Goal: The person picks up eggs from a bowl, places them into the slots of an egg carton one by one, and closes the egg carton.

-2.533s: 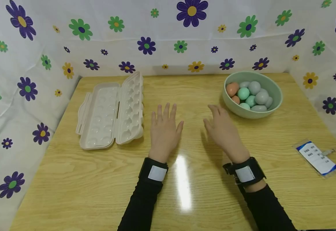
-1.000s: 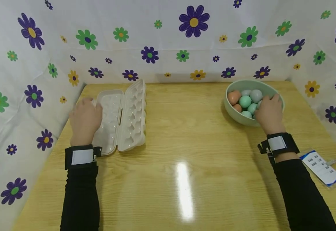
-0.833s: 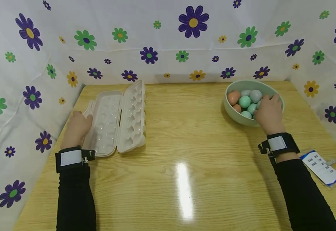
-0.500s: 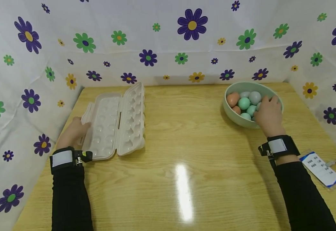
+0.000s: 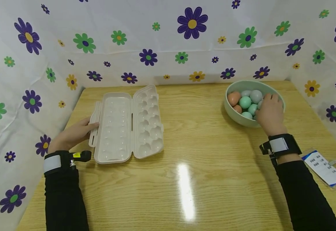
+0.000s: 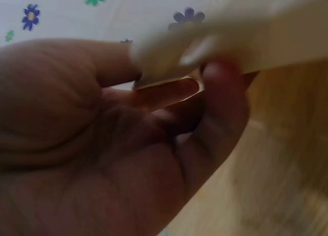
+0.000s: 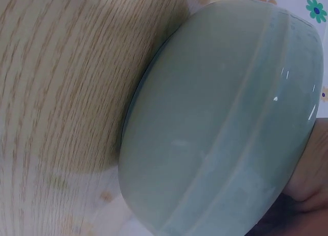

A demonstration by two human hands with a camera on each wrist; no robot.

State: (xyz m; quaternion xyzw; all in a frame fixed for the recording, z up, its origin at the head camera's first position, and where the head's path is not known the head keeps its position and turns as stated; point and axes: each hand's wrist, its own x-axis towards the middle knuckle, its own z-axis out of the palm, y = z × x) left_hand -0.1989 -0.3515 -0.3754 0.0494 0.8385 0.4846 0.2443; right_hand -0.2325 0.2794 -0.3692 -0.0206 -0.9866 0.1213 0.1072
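An open, whitish plastic egg carton (image 5: 113, 131) lies on the left half of the table, its cups holding nothing. My left hand (image 5: 72, 134) pinches the carton's handle (image 5: 94, 123) on its left side, with thumb and fingers around the edge in the left wrist view. At the back right, a pale green bowl (image 5: 240, 120) holds several brown, mint and grey eggs (image 5: 245, 102). My right hand (image 5: 270, 115) reaches over the bowl's right side with its fingers bent down among the eggs; the fingertips are hidden. From the right wrist, mostly the bowl's outer wall (image 7: 205, 108) shows.
A badge in a clear sleeve with a clip (image 5: 323, 168) lies near my right forearm. Flower-print cloth (image 5: 168, 38) stands as a wall behind and at both sides of the wooden table (image 5: 145, 192).
From the table's middle, my left hand has gone to the carton's handle and my right hand into the bowl. In the last half second the carton has shifted right and turned slightly.
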